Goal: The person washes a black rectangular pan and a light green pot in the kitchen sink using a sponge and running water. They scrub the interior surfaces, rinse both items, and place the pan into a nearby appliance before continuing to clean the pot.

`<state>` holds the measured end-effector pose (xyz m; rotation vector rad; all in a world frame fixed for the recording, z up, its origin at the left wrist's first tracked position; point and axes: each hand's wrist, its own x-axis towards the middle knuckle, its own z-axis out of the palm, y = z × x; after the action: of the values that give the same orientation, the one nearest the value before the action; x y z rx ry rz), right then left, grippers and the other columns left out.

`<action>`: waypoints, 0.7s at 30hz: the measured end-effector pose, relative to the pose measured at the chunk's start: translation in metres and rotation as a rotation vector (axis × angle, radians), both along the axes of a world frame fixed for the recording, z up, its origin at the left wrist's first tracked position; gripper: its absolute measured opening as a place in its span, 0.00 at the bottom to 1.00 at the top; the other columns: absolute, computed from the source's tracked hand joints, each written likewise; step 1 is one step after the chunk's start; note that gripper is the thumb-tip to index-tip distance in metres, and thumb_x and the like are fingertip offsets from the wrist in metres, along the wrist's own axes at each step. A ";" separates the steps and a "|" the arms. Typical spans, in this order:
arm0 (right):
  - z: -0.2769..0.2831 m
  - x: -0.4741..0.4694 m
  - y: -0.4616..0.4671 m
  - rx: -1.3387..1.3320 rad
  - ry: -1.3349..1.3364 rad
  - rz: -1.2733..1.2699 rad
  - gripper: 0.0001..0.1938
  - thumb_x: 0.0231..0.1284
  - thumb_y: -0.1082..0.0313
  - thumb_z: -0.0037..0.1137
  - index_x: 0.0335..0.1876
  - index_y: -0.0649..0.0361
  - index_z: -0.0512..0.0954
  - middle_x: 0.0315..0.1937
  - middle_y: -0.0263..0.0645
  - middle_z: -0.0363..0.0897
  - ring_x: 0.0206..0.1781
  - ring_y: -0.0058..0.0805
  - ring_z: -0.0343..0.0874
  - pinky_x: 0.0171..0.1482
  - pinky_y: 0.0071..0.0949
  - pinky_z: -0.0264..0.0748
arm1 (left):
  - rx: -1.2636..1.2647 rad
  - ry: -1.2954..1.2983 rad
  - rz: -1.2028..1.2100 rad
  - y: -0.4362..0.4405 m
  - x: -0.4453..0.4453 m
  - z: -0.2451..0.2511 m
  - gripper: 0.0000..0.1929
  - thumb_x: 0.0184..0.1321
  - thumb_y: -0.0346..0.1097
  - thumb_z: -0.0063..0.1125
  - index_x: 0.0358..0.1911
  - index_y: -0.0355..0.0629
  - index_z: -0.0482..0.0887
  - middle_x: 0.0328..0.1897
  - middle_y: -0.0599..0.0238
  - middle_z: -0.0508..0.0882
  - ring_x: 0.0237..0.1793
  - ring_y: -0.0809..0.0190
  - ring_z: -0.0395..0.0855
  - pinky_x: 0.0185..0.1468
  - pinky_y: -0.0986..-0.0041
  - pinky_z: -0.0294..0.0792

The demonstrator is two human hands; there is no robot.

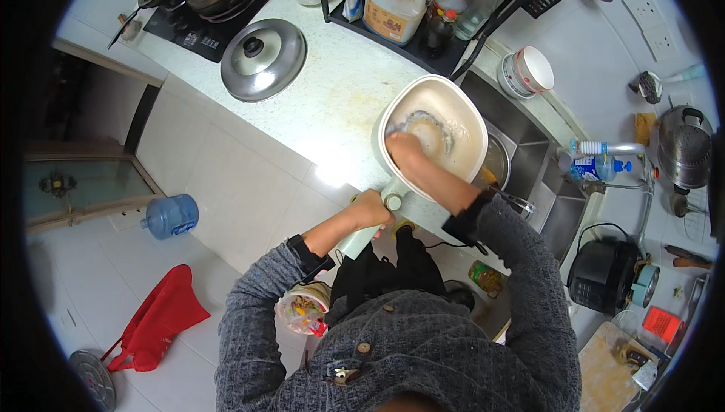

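My left hand [371,211] is closed around the pale green handle of a deep electric pot [474,107] with a cream inside. The pot is held tilted over the counter's edge beside the sink. My right hand [405,151] reaches into it, against the inner wall; its fingertips are hidden, and whether they grip anything cannot be told. A steel scouring ball seems to lie in cloudy liquid on the pot's bottom. Partly behind the pot, a metal pan [498,160] stands in the steel sink [529,140].
A domed steel lid [263,59] lies on the counter [334,106], near the cooktop [212,32] with a steel pot. A rack [396,52] holds bottles behind. Stacked bowls [525,72] stand on the sink's back ledge. A waste bin [303,307] is at floor level.
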<state>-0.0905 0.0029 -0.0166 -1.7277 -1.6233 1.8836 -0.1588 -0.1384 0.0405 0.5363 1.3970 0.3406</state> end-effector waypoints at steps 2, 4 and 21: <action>0.002 0.026 -0.008 -0.065 0.088 0.139 0.05 0.54 0.70 0.55 0.29 0.62 0.77 0.24 0.40 0.76 0.29 0.29 0.74 0.33 0.32 0.70 | -0.012 -0.051 0.023 -0.002 -0.001 0.000 0.09 0.46 0.24 0.58 0.32 0.32 0.77 0.17 0.59 0.77 0.12 0.60 0.76 0.17 0.67 0.71; 0.002 0.058 -0.005 0.004 0.106 0.410 0.05 0.52 0.69 0.54 0.30 0.61 0.77 0.24 0.42 0.77 0.30 0.32 0.75 0.35 0.34 0.70 | -0.004 -0.090 0.097 -0.005 -0.004 0.002 0.10 0.45 0.23 0.59 0.33 0.33 0.77 0.17 0.59 0.76 0.12 0.60 0.75 0.16 0.68 0.71; 0.021 0.154 0.098 1.587 -0.602 1.358 0.06 0.50 0.66 0.54 0.26 0.55 0.82 0.31 0.33 0.75 0.42 0.31 0.71 0.49 0.31 0.63 | -0.065 -0.196 0.057 0.000 0.011 0.058 0.17 0.48 0.21 0.60 0.43 0.34 0.74 0.18 0.64 0.74 0.14 0.65 0.74 0.17 0.73 0.70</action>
<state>0.0632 0.1008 0.0048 -0.2804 -3.2440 -0.5467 -0.1474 -0.1380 0.0988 0.3994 1.2305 0.3823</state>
